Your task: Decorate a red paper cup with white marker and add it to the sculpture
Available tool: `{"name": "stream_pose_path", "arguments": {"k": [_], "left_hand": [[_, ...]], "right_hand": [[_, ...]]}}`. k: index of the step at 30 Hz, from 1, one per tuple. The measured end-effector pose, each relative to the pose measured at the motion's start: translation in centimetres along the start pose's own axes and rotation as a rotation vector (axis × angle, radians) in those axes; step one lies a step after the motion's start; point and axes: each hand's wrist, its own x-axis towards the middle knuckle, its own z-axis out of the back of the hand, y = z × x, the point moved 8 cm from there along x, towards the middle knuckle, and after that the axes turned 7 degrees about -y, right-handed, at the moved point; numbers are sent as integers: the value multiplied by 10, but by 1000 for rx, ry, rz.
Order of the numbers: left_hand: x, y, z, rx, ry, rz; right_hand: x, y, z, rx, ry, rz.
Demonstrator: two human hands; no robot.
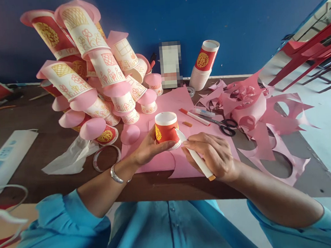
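My left hand [148, 147] is wrapped round the side and base of a red and white paper cup [166, 129] with a gold print, its mouth facing up. In my right hand [212, 154] is a white marker pen [198, 159] with an orange end, and its tip meets the cup's red side. Pink paper [157, 163] lies beneath both hands. Just beyond the cup are an orange-red marker [195, 118], a small orange cap [187, 124] and a glue stick [204, 112]. Black-handled scissors [228, 127] rest to their right.
At the left rises a stacked castle of drawn-on paper cups [106, 67] with pink paper roofs. A stack of cups [201, 73] stands against the blue wall. Pink paper scraps [250, 106] spread over the right side. A tape roll [106, 158] and white tissue [70, 158] lie left.
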Motion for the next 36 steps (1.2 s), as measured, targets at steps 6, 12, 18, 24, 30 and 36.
{"name": "stream_pose_path", "arguments": {"k": [6,12,18,24,30,36], "left_hand": [[0,5,0,-76,35,-9],[-1,15,2,-105,57,62],[-2,6,-2,-116,66,36],[-1,12,1,-137,32,81],[1,14,4,-145,29,80],[1,8,2,-154,28,56]], "right_hand": [[2,-3,1,-9,20,-21],[5,-5,4,7,-8,-54],[10,-5,5,32,2,-67],[12,-4,5,66,29,-73],[10,-3,3,81,36,-82],[9,-3,2,92,41,-98]]}}
